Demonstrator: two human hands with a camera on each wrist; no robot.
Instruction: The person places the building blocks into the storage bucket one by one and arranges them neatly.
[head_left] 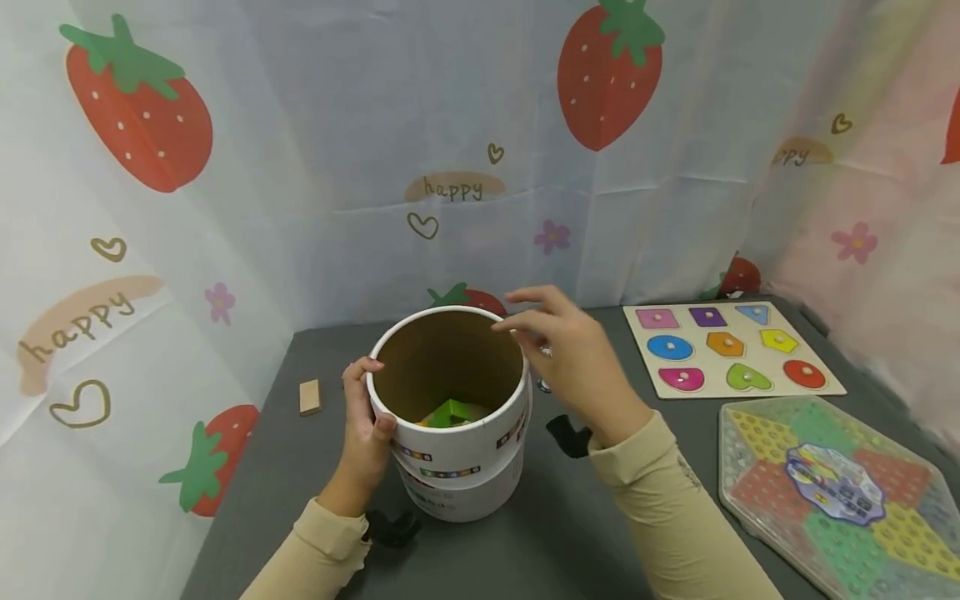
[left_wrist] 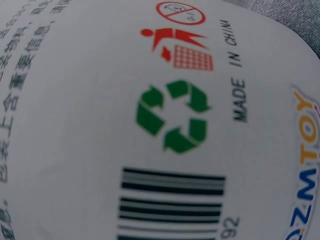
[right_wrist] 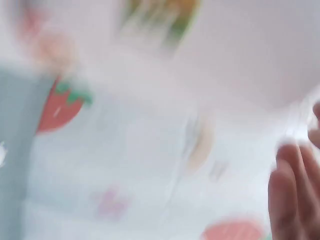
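A white cylindrical bucket (head_left: 468,492) stands upright on the grey table, its wide mouth tipped slightly into the head view. Green and yellow blocks (head_left: 450,412) lie at its bottom, partly hidden by the front wall. My left hand (head_left: 363,442) grips the bucket's rim on the left, with the fingertips hooked over the edge. The bucket's printed side (left_wrist: 170,120), with a barcode and recycling mark, fills the left wrist view. Just above the right rim is my right hand (head_left: 573,358), fingers loosely bent and nothing seen in them. Its fingers (right_wrist: 285,200) also show in the right wrist view.
One small wooden block (head_left: 310,397) lies left of the bucket. A shape puzzle board (head_left: 735,346) with knobbed pieces sits at the back right. Nearer on the right is a hexagonal Chinese checkers board (head_left: 840,542). A strawberry-print curtain (head_left: 337,150) hangs behind the table.
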